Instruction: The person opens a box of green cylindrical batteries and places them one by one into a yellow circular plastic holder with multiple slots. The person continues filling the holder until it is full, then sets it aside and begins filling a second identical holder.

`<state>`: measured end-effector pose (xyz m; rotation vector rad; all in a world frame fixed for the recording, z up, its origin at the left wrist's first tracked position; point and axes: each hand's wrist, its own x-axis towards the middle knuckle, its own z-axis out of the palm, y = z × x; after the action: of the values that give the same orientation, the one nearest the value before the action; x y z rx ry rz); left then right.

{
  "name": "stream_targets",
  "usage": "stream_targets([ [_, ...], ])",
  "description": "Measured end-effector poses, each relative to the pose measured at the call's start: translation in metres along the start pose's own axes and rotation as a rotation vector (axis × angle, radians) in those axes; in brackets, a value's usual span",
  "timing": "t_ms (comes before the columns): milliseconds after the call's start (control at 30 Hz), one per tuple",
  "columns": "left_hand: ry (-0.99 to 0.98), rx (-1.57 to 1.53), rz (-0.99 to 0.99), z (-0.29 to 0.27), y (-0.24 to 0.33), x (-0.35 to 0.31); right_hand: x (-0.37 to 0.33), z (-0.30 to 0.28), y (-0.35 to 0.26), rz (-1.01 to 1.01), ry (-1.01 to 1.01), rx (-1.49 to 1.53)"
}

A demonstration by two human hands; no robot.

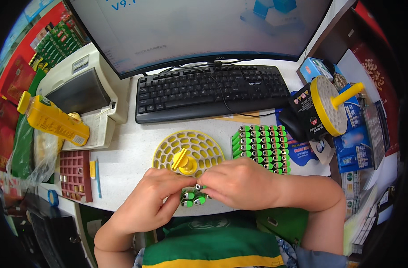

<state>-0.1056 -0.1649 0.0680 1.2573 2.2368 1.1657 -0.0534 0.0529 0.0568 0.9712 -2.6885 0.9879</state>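
Observation:
Between the fingers of my right hand (246,183) is a small battery (199,187) with a metal end, pinched at the fingertips. My left hand (161,192) is bent, its index fingertip meeting the right fingers at that same battery; its lower fingers are partly hidden. Just below lie several green batteries (187,196) in a loose group near the table's front edge. Beyond both hands sits a round yellow holder (164,154) with many oval holes and a yellow knob in its middle. A block of stacked green batteries (260,145) stands to the right, beside my right wrist.
A black keyboard (208,94) lies under a large monitor (199,27). On the left are a printer-like machine (114,89), a yellow bottle (56,121) and a dark red compartment tray (74,165). At right, another yellow disc with a handle (331,107) leans near boxes and a mouse (291,125).

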Motion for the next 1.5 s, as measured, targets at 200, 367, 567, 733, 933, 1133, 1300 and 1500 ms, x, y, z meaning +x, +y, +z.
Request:
stream_targets([
  [200, 0.010, -0.014, 0.009, 0.002, -0.001, -0.001, 0.002, -0.004, -0.005, -0.046, -0.042, -0.050],
  [367, 0.040, -0.029, -0.036, 0.004, 0.002, -0.003, 0.002, -0.001, -0.005, -0.075, -0.059, -0.089],
  [567, 0.029, 0.019, -0.018, 0.005, 0.002, -0.004, -0.003, 0.001, -0.009, -0.096, -0.068, -0.089],
  [733, 0.049, 0.087, -0.030, 0.011, -0.002, 0.001, -0.001, -0.004, -0.011, -0.092, -0.182, -0.105],
  [933, 0.081, 0.137, -0.043, 0.010, 0.004, 0.002, -0.006, -0.009, -0.006, -0.081, -0.111, -0.071],
  [1133, 0.251, 0.246, 0.118, 0.019, 0.030, 0.012, -0.046, -0.064, -0.010, 0.199, 0.353, -0.159],
  [1300, 0.174, 0.340, 0.260, 0.052, 0.057, 0.023, -0.097, -0.055, -0.023, 0.364, 0.287, -0.271],
  [1500, 0.117, 0.462, 0.338, 0.098, 0.060, 0.042, -0.107, -0.027, -0.032, 0.398, 0.302, -0.368],
])
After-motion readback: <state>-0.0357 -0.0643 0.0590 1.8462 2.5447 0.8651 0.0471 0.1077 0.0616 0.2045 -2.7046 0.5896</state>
